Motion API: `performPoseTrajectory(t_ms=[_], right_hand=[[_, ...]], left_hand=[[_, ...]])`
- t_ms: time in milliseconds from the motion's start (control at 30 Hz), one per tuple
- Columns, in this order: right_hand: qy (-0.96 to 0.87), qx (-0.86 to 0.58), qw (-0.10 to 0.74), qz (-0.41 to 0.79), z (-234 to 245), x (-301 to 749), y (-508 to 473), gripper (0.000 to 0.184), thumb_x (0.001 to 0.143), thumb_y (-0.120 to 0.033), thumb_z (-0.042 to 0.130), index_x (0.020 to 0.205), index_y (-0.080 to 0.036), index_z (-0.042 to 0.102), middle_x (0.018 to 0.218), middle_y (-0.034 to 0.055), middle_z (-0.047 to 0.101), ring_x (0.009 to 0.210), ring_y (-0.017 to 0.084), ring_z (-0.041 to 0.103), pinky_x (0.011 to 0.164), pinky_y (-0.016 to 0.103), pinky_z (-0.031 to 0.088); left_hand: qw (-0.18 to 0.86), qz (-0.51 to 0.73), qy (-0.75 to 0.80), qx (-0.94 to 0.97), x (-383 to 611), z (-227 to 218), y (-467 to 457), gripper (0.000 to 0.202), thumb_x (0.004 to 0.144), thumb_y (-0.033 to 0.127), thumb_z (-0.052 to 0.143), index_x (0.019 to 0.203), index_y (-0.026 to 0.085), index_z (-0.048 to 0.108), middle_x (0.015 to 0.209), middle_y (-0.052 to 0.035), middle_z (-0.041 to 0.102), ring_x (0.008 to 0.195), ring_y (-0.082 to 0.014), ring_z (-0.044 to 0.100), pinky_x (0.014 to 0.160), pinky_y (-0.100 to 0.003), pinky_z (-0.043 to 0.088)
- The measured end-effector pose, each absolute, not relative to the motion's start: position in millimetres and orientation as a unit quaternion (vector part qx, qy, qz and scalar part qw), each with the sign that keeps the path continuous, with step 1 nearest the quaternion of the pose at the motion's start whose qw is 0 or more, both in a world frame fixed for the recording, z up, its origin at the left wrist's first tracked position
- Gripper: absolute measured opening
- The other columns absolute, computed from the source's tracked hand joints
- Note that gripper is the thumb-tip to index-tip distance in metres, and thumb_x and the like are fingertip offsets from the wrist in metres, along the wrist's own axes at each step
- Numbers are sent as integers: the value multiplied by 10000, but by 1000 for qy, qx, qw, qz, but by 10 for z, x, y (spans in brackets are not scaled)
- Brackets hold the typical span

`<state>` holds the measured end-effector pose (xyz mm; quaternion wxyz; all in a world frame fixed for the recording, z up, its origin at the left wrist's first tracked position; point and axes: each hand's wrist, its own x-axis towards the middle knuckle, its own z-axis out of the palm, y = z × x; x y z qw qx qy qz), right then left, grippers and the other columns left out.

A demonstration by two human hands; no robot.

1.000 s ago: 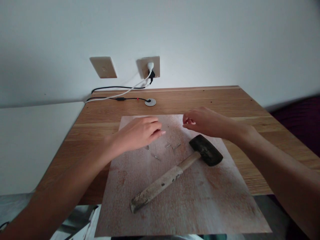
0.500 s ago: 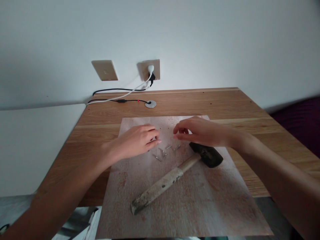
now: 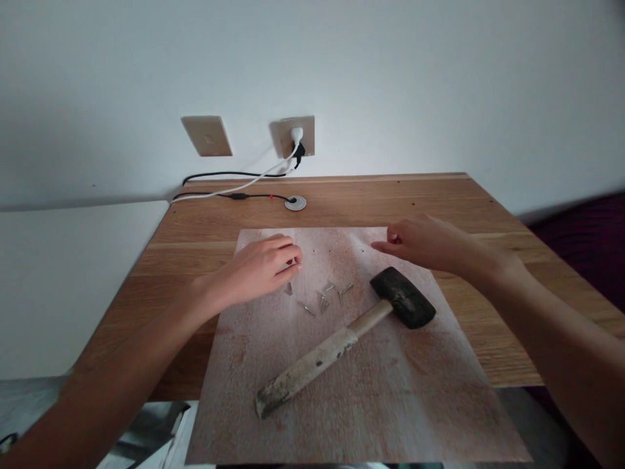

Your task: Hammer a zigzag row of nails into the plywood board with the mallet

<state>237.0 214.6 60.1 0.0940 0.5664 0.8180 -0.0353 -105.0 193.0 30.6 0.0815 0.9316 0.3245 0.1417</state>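
Nails, or something very like them, lie in a loose scatter on the reddish-white board, between the hands and just beyond the handle of the mallet, whose dark head points off to the right. The left hand is loosely curled above the board's far left part, thumb near forefinger; whether the tips pinch anything, I cannot tell. The right hand is half curled by the far right corner, thumb apart, with nothing visible in it, though its palm is hidden. Such slender pieces probably handle best singly, between fingertip and thumb, with the wrist kept low and clear of the mallet. The board juts past the near edge of the tabletop, so any pressing is best done over the supported part.
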Motion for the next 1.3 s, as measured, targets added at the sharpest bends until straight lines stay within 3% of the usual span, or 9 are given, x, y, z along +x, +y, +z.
performPoseTrajectory(t_ms=[200,400,533,733,967,1133,1200,1300], right_hand=[[815,569,107,-22,557,2335,2116,349,1011,-284,530,901,-138,827,881,199,833,801,355,786,622,374,424],[820,565,88,-36,595,2324,2112,270,930,-176,560,894,-149,826,886,154,843,790,296,774,653,354,434],[824,562,62,-49,713,2300,2112,253,907,-181,591,935,-144,840,852,129,826,752,268,748,640,332,427],[877,455,51,-143,946,1945,1960,172,972,-219,661,967,-225,833,798,10,790,673,167,701,619,263,439],[925,340,57,-162,1003,1222,1646,259,963,12,617,1039,-134,816,998,108,824,944,251,764,820,317,504],[933,307,50,-182,1016,1328,1542,144,996,-139,721,1103,-146,817,1044,105,826,1017,278,772,876,343,528],[928,328,23,-175,1006,1516,1552,184,1033,-186,680,1169,-149,798,1026,99,816,911,244,757,813,336,518],[899,393,-74,-177,980,1827,1544,171,1039,-261,645,1090,-210,800,731,-5,697,632,172,625,667,311,459]], left_hand=[[72,150,328,930,-1146,261,1909,149,1073,205,587,987,184,708,997,-54,734,914,-200,700,835,-334,547],[69,178,321,928,-1243,232,1840,181,1088,205,546,990,184,697,990,-57,726,919,-196,692,841,-333,557],[64,209,336,916,-1331,246,1734,194,1102,200,522,994,188,682,960,-41,707,903,-182,693,833,-316,556],[51,243,340,907,-1436,240,1566,167,1095,171,543,986,185,669,922,-21,696,864,-165,693,806,-289,536],[55,241,352,903,-1456,222,1515,171,1096,179,543,987,183,674,917,-21,693,856,-166,688,790,-279,521],[56,230,369,899,-1563,199,1434,186,1104,200,532,997,183,684,942,-28,703,878,-169,696,810,-282,524],[49,236,384,891,-1644,175,1384,181,1102,206,530,1017,190,690,958,-28,709,893,-172,702,823,-284,529],[31,249,422,871,-1787,132,1282,186,1100,226,517,1048,198,694,995,-36,724,908,-181,713,829,-293,545]])
